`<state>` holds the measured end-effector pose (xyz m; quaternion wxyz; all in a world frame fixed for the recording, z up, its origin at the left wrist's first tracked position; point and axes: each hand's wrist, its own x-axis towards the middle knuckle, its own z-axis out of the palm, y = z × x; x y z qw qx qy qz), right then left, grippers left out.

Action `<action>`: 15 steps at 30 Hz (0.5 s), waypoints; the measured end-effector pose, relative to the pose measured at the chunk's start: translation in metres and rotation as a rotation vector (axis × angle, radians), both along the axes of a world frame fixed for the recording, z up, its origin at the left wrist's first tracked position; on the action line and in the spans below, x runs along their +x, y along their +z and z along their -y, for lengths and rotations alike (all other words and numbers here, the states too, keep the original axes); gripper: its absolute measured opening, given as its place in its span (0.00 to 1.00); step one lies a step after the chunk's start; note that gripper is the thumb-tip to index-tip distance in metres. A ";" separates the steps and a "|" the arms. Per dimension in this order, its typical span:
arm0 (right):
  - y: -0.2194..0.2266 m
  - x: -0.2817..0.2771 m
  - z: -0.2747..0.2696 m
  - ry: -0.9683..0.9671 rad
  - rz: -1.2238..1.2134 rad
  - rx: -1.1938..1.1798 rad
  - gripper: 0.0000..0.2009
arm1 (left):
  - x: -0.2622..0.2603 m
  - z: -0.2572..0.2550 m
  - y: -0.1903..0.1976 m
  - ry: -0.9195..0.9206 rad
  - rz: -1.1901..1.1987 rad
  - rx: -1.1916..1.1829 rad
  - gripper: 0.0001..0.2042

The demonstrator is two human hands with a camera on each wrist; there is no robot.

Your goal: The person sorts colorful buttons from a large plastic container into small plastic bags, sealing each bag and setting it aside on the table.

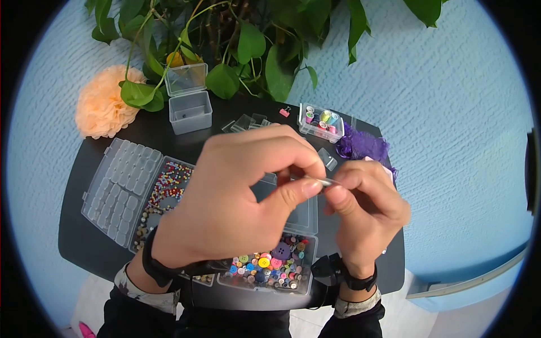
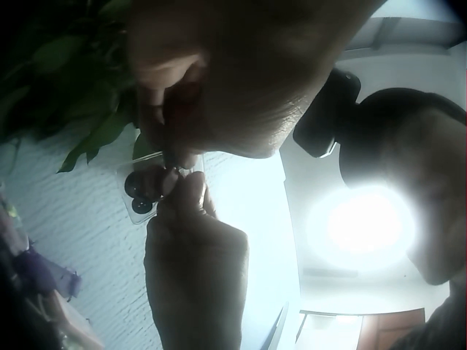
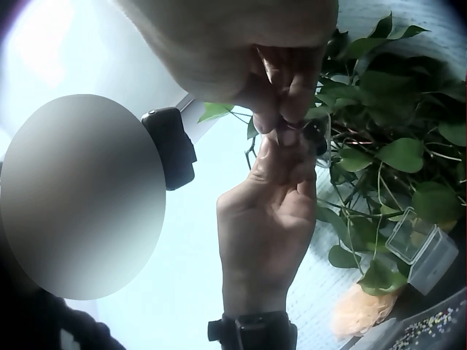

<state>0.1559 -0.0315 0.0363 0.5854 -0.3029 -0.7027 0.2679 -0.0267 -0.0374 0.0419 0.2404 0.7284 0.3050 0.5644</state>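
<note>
Raised above the table, my left hand [image 1: 236,197] and my right hand [image 1: 372,214] meet fingertip to fingertip. Between them is a small, thin item [image 1: 328,182], seen almost edge-on in the head view. The left wrist view shows it as a clear flat square [image 2: 141,205] with dark round discs on it. Thumb and forefinger of each hand pinch it, and the fingers cover part of it. Below the hands, a clear compartment box holds mixed buttons [image 1: 276,265], among them a large purple button [image 1: 281,250].
An open bead organizer [image 1: 121,191] lies at left, partly behind my left hand. Farther back stand an open clear box [image 1: 190,112], a box of thread spools [image 1: 321,121], a pink binder clip [image 1: 285,111] and purple mesh [image 1: 362,143]. Leafy vines [image 1: 251,42] hang over the back edge.
</note>
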 end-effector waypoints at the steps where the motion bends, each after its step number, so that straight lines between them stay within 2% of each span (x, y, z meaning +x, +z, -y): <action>1: 0.001 -0.001 -0.002 0.041 -0.033 -0.048 0.05 | -0.003 -0.001 0.001 -0.004 -0.005 -0.007 0.04; 3: -0.001 0.001 -0.005 0.067 0.014 -0.065 0.05 | -0.007 -0.001 0.002 0.012 -0.117 0.042 0.05; 5: -0.001 -0.002 -0.005 0.236 -0.126 -0.146 0.07 | -0.009 -0.002 -0.002 -0.019 -0.102 0.025 0.04; 7: -0.001 -0.002 -0.006 0.235 -0.051 -0.116 0.07 | -0.008 -0.002 -0.002 -0.015 0.012 -0.035 0.04; 9: -0.002 -0.004 -0.008 0.273 -0.061 -0.104 0.06 | -0.007 0.001 -0.002 0.002 -0.006 -0.023 0.04; 10: -0.003 -0.003 -0.009 0.270 0.003 -0.076 0.05 | -0.006 0.001 -0.003 0.074 -0.090 0.058 0.04; 12: -0.004 -0.005 -0.006 0.103 0.111 0.051 0.04 | 0.000 -0.003 -0.007 0.160 -0.197 0.257 0.04; 13: -0.002 -0.005 -0.005 0.010 0.195 0.158 0.04 | 0.003 -0.005 -0.008 0.145 -0.173 0.263 0.04; 15: -0.011 -0.009 -0.009 -0.068 0.159 0.360 0.09 | 0.005 -0.004 -0.008 0.189 -0.220 0.306 0.04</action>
